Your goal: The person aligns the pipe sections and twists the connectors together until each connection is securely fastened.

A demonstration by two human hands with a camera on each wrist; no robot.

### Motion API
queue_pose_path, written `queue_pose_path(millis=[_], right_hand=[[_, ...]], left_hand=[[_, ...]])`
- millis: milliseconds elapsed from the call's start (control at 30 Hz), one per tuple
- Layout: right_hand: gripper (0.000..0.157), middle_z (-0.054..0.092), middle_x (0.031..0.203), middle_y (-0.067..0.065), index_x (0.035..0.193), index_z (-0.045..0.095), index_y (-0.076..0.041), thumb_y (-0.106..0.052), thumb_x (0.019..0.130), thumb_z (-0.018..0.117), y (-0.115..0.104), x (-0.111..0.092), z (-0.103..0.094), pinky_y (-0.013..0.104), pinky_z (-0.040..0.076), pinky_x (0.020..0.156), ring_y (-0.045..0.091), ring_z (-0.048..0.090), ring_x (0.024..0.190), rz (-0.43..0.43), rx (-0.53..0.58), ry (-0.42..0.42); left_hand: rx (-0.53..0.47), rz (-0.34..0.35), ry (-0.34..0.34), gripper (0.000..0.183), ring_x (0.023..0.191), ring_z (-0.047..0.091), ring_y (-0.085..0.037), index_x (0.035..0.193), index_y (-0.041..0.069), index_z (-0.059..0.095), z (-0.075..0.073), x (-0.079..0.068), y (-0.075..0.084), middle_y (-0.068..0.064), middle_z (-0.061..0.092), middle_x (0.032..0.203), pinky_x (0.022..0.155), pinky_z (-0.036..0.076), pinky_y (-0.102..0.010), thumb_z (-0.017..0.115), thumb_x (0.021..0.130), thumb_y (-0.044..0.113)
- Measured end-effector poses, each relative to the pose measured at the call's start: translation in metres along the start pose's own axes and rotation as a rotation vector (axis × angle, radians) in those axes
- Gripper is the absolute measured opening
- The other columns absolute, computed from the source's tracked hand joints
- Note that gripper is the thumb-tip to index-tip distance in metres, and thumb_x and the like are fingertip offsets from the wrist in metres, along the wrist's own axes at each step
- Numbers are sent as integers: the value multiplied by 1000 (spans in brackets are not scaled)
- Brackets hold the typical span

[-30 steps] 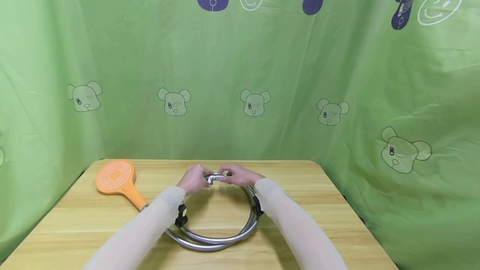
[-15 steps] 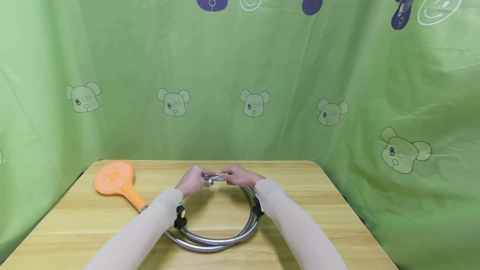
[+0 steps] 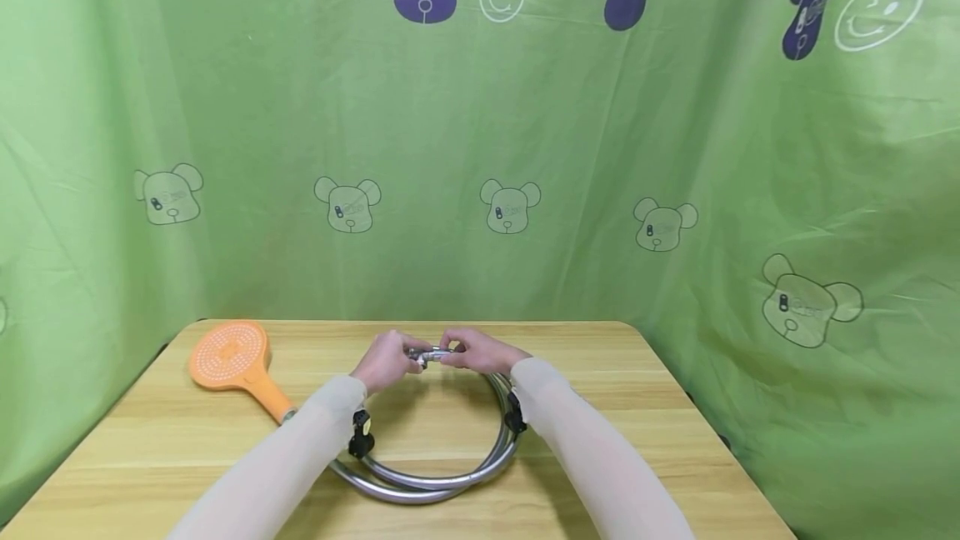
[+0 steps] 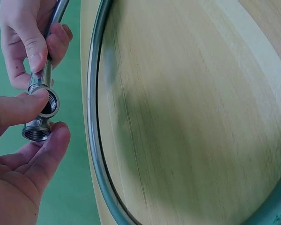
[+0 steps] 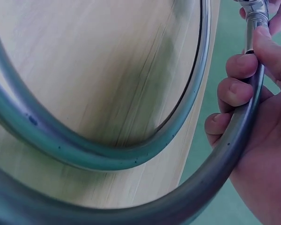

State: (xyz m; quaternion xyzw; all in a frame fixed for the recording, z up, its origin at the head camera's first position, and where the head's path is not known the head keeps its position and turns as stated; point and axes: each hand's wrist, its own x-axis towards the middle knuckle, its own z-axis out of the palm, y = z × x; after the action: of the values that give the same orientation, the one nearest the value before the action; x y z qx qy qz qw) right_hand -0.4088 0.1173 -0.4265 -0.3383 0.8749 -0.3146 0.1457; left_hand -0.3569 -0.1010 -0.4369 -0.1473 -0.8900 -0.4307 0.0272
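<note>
In the left wrist view, a small chrome tee fitting (image 4: 37,123) with threaded openings is pinched between the thumb and fingers of my left hand (image 3: 385,359). The end nut (image 4: 45,75) of a silver shower hose meets the fitting; how far it is threaded on cannot be seen. My right hand (image 3: 482,351) grips the hose at that end, its thumb and fingers curled round it in the right wrist view. The rest of the shower hose (image 3: 420,496) lies looped on the table below both hands. An orange shower head (image 3: 231,357) is at the hose's other end.
The wooden table (image 3: 630,457) carries the shower head at its back left. A green patterned curtain (image 3: 450,107) hangs behind and at both sides. Wrist cameras (image 3: 362,436) sit near the hose loop, and my left sleeve (image 3: 292,448) covers part of the hose.
My right fingers have shifted their hold at the hose end, bunching, flattening, then lifting at the knuckles again. My left hand stays on the fitting; the hose loop and shower head barely differ.
</note>
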Motion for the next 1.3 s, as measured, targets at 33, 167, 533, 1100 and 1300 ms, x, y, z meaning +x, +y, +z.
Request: queue_pose_path(millis=[33,167,533,1100,1300], right_hand=[[8,54,86,0,105,61,-19,-26,101,61,0,0,0,25,40,59,12,43,67,1,-4,-1],[14,52,81,-2,108,63,-16,-28,103,58,2,1,0,25,39,57,11,42,65,10,13,-20],[33,50,72,-3,120,63,-3,-30,105,53,4,-1,-3,24,34,54,11,39,59,47,63,-50],[23,54,83,-3,115,66,-11,-28,100,62,0,-2,1,25,38,58,12,43,67,33,46,21],[22,49,75,-4,114,65,-15,-33,101,60,3,-2,0,25,35,54,11,39,61,47,54,4]], left_hand=[[2,5,-1,42,81,63,-16,115,14,76,0,0,0,-8,75,110,72,52,-31,78,78,-3],[9,7,-2,42,79,62,-16,115,14,76,0,0,0,-9,75,111,69,51,-31,79,77,-3],[-9,-30,6,40,71,58,-17,111,18,78,0,0,4,-7,76,109,61,49,-31,81,76,-1],[26,-12,50,42,81,65,-14,109,18,79,-3,2,6,-4,77,105,71,53,-30,83,72,-1],[33,-13,48,41,82,65,-14,109,18,79,-3,1,8,-5,77,105,73,54,-30,83,72,-1]])
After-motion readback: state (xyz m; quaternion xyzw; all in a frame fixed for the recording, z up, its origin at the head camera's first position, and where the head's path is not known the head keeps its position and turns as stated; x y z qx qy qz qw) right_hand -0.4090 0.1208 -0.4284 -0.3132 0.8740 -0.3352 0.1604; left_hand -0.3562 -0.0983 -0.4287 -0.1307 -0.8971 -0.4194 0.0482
